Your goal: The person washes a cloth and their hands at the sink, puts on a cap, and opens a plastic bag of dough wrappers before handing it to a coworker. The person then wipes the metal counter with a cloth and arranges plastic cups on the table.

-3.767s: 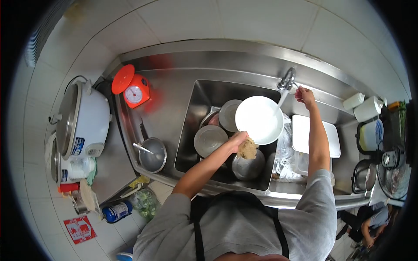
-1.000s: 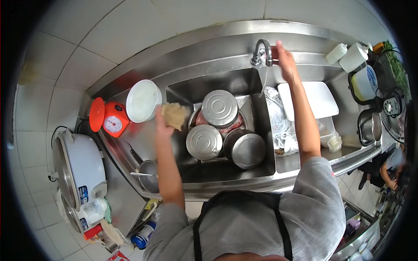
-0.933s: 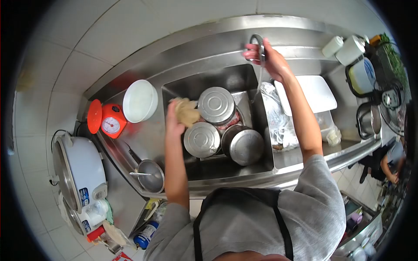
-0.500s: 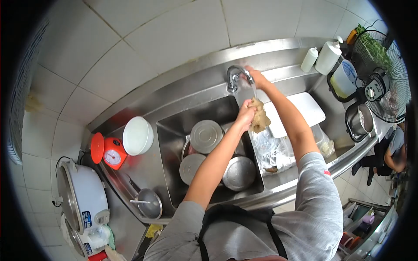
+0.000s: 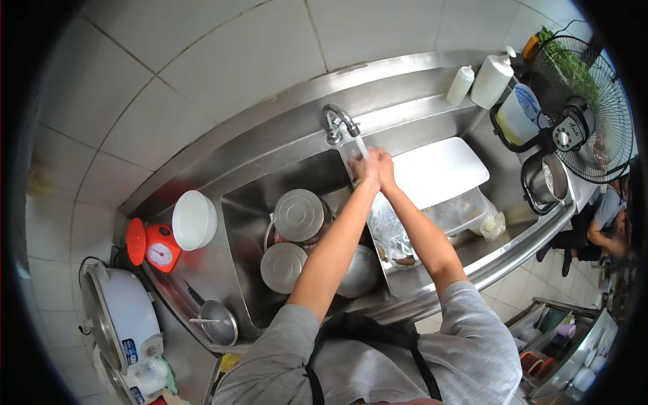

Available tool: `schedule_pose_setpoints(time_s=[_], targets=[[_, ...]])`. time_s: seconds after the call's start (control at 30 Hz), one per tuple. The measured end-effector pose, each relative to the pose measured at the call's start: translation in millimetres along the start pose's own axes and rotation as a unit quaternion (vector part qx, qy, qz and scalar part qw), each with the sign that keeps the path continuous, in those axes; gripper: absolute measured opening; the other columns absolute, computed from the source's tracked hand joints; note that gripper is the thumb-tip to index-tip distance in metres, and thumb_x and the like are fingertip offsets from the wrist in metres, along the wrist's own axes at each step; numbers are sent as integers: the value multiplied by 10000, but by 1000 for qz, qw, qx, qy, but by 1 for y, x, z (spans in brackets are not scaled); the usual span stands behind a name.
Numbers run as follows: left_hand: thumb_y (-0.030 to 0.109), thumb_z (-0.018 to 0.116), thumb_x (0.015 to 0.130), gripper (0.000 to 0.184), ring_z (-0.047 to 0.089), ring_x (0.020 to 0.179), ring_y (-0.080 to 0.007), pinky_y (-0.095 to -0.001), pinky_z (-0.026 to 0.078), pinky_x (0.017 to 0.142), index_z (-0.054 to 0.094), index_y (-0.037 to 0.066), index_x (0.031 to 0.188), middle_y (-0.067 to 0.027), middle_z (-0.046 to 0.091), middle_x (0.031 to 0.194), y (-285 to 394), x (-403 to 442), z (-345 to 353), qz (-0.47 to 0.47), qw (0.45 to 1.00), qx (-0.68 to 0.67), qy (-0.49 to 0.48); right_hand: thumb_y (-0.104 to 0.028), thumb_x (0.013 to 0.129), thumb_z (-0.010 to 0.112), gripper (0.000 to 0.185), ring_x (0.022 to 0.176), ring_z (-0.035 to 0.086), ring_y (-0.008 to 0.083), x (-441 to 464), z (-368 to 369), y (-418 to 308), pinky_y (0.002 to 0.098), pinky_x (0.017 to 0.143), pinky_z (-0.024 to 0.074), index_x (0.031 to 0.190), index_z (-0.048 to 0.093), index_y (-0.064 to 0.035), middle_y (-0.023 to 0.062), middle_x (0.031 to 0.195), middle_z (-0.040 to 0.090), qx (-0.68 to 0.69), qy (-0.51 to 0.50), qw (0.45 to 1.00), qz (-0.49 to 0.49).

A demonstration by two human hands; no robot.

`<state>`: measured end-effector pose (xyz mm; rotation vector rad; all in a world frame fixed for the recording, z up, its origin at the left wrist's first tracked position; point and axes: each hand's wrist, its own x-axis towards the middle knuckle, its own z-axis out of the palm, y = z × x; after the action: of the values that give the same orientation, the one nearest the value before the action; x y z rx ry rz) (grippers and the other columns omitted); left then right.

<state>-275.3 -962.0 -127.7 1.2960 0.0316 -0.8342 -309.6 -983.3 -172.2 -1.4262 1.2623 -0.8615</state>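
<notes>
Water runs from the curved metal tap (image 5: pixel 342 120) onto my two hands, which meet just below the spout. My left hand (image 5: pixel 366 173) lies against my right hand (image 5: pixel 385 169), over the divider to the right of the sink basin. Motion and water smear the fingers, and whether anything lies between them is hidden. A tan, crumpled, cloth-like thing seen earlier does not show. Directly to the right of my hands lies a white rectangular lid or board (image 5: pixel 442 172). Below them sits a clear plastic bag (image 5: pixel 390 229) with something brownish at its lower edge.
Several round metal pots or lids (image 5: pixel 299 214) stand in the sink basin (image 5: pixel 236 223). On the left are a white bowl (image 5: pixel 195 220), a red scale (image 5: pixel 160 251) and a pan (image 5: pixel 218 324). Bottles (image 5: pixel 492 82) and a fan (image 5: pixel 584 111) stand right. Another person (image 5: pixel 594 229) is at far right.
My right hand has come down from the tap to join my left hand under the stream. The tan thing has gone from sight. The view has shifted slightly.
</notes>
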Motion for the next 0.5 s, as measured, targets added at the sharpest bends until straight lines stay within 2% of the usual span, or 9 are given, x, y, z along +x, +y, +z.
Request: schedule_pose_setpoints(time_s=[0.1,0.17,0.23,0.27,0.3,0.33,0.37,0.4,0.5], targets=[[63,478,786,214,555,752,-183,-331,479,634,525,22,991,-95,566,915,-10,14,-36,-167,983,-69,-19,-325,791,476,318,851,548,398,-11,-8,-26,393,805,436,935,609,-74,215,906,591,-308,-123,941,-64],[54,478,789,215,555,759,-173,-326,474,629,543,23,992,-88,575,906,-34,33,-56,-64,983,148,-90,-293,769,500,305,900,562,350,31,-21,-28,407,845,416,964,600,-81,175,973,590,-451,-292,839,-93],[46,497,787,189,562,742,-161,-310,468,620,593,23,948,-77,600,834,-16,16,-56,34,913,364,-183,-292,767,543,318,888,573,333,54,-27,-38,367,796,441,972,582,-52,171,961,598,-282,-160,939,-114],[58,528,771,166,569,721,-152,-302,463,633,617,26,907,-70,615,777,-21,15,-50,27,920,318,-226,-304,797,539,356,909,569,330,75,-21,-38,368,768,444,989,562,-5,221,955,585,-171,-124,973,-94],[61,541,755,161,580,717,-148,-296,462,644,622,23,889,-74,626,770,-7,-3,-37,69,903,378,-190,-304,826,524,379,781,592,285,88,-13,-38,350,682,461,995,550,33,212,863,604,-143,-115,975,-129],[88,558,746,168,600,754,-179,-317,469,664,620,30,890,-102,631,795,-44,26,-36,77,890,413,-176,-318,845,509,383,643,539,197,85,-7,-54,315,606,449,1008,557,25,140,766,596,-14,-164,986,24],[118,575,735,158,608,778,-236,-348,473,686,620,41,866,-122,628,807,-27,10,-31,176,850,458,-190,-305,845,507,371,603,459,137,92,-3,-52,286,564,421,1022,559,17,91,746,565,54,-216,974,36],[223,510,761,229,592,766,-362,-429,471,670,626,27,773,-206,603,807,-6,-1,-26,220,822,477,-220,-270,845,492,354,654,477,148,153,9,8,299,577,415,1050,541,14,114,820,579,-3,-288,957,13],[112,485,753,188,595,830,-343,-425,479,711,620,-17,777,-225,598,845,20,-4,-16,153,792,545,-228,-166,841,427,242,678,584,186,151,4,-22,318,600,480,944,571,-2,120,819,598,192,-213,950,123]])
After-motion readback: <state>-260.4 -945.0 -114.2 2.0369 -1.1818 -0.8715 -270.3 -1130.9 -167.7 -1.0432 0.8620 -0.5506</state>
